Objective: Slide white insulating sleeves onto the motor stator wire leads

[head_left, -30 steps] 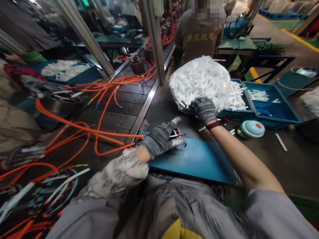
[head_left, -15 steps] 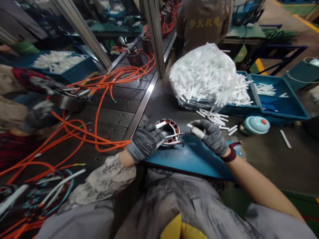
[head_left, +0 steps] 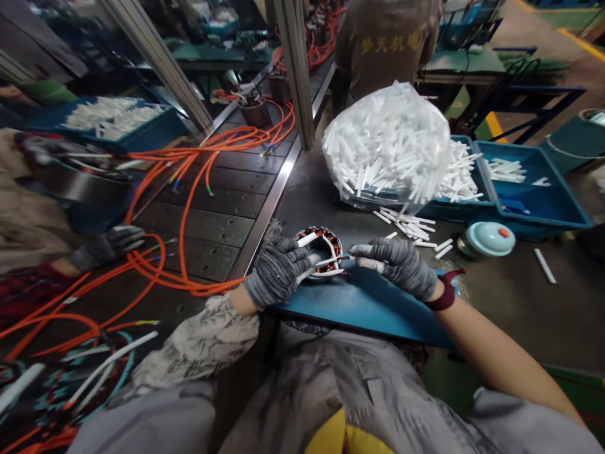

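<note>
A wound motor stator (head_left: 339, 238), with copper-orange windings and white sleeves round its ring, rests on a blue board (head_left: 359, 299). My left hand (head_left: 280, 272), in a grey glove with pale fingertips, lies against the stator's left side. Its fingers close on a white-sleeved lead (head_left: 331, 260) that crosses the ring's opening. From the right, my right hand (head_left: 401, 265), gloved alike, brings its thumb and fingertips together at the lead's dark bare end. Whether a small sleeve sits between those fingertips is hidden.
Behind my right hand lie loose white tubes (head_left: 409, 226), a plastic bag of tubes (head_left: 385, 148) and blue bins (head_left: 543, 183). A round light-blue lidded container (head_left: 489, 238) stands right. Orange cables (head_left: 189, 252) cover the left line, where a co-worker's gloved hand (head_left: 108, 246) reaches in.
My right hand has moved slightly left and down, its fingertips now meeting at the lead's end. My left hand stays by the stator. The co-worker's stator has shifted left, one hand now apart from it.
</note>
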The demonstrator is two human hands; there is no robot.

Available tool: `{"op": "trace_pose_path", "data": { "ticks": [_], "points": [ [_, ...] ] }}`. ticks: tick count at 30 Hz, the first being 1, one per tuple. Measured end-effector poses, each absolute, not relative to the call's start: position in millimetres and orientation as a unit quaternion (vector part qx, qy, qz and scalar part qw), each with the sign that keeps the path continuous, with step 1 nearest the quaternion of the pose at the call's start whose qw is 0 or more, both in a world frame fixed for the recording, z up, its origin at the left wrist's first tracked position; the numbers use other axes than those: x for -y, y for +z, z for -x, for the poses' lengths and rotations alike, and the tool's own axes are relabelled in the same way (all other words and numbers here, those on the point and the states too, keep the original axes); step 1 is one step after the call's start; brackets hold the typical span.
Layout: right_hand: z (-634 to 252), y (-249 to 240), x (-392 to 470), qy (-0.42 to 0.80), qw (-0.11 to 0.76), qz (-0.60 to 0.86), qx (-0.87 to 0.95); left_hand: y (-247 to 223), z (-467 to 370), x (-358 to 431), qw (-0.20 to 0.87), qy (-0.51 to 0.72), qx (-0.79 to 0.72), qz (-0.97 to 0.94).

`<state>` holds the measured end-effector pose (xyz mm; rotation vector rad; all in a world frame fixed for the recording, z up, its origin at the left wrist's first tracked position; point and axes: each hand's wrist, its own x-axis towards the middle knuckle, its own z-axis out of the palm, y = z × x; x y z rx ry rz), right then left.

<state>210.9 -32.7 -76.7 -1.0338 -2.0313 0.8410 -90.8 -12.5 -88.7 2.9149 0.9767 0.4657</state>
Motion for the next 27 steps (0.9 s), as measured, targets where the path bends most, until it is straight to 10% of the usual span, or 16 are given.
{"op": "trace_pose_path", "data": {
  "ticks": [20, 27],
  "points": [
    [-182, -101, 4, 0.446, 0.281, 0.312, 0.79, -83, 77, 18, -0.028, 0.122, -0.303, -0.945],
    [-190, -101, 32, 0.126, 0.225, 0.448, 0.856, -87, 83, 22, -0.041, 0.161, -0.315, -0.934]
  ]
}}
